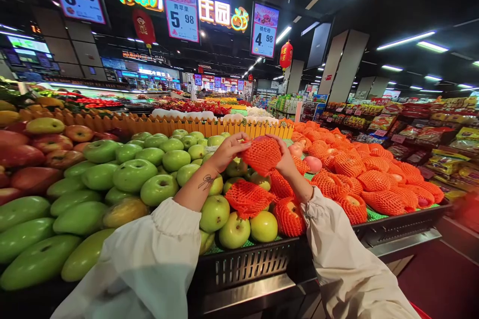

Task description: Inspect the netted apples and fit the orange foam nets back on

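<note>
Both my hands hold one fruit wrapped in an orange foam net [262,155] above the produce stand. My left hand [227,150] pinches the net from the left with curled fingers. My right hand [285,158] grips it from the right side. Below them lie green apples [157,179], an empty orange net [247,197] and more net-wrapped fruit [368,182]. Both arms wear loose white sleeves.
A black crate rim [247,261] edges the stand in front of me. Red apples [35,152] and large green mangoes [33,239] fill the left. A yellow picket divider [164,124] runs behind. Price signs [181,7] hang overhead. Packaged goods shelves [430,129] stand right.
</note>
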A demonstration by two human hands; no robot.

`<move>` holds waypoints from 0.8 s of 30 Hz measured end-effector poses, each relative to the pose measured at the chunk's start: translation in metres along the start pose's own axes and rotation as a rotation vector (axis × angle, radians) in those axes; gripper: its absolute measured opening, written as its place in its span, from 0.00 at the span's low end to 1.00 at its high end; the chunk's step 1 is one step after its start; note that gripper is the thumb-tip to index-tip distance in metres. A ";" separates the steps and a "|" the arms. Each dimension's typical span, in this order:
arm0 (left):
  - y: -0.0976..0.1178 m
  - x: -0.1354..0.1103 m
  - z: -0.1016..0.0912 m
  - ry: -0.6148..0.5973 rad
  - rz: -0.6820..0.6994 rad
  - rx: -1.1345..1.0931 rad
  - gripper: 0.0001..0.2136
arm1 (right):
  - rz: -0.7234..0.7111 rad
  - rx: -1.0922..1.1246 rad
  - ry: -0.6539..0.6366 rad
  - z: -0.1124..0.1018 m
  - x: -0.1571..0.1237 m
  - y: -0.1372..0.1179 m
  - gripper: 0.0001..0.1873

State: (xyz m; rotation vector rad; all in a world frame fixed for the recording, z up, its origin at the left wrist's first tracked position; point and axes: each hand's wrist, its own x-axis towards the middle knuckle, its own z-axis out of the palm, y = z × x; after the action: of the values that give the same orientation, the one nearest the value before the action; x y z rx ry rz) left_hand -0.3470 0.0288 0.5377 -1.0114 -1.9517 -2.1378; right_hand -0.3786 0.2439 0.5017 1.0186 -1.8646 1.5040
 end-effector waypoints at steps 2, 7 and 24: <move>0.002 -0.001 0.000 -0.001 -0.045 0.075 0.28 | -0.055 -0.037 -0.010 0.000 -0.002 -0.005 0.45; 0.007 0.000 0.003 0.052 -0.028 0.221 0.31 | -0.139 -0.146 -0.062 -0.001 -0.004 -0.014 0.47; -0.009 0.013 0.000 0.265 -0.014 0.049 0.32 | -0.093 -0.029 -0.181 0.006 -0.010 -0.034 0.54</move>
State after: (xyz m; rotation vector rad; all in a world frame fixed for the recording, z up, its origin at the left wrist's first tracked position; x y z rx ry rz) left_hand -0.3614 0.0352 0.5362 -0.6678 -1.8781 -2.0946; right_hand -0.3448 0.2369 0.5114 1.2452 -1.9263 1.3665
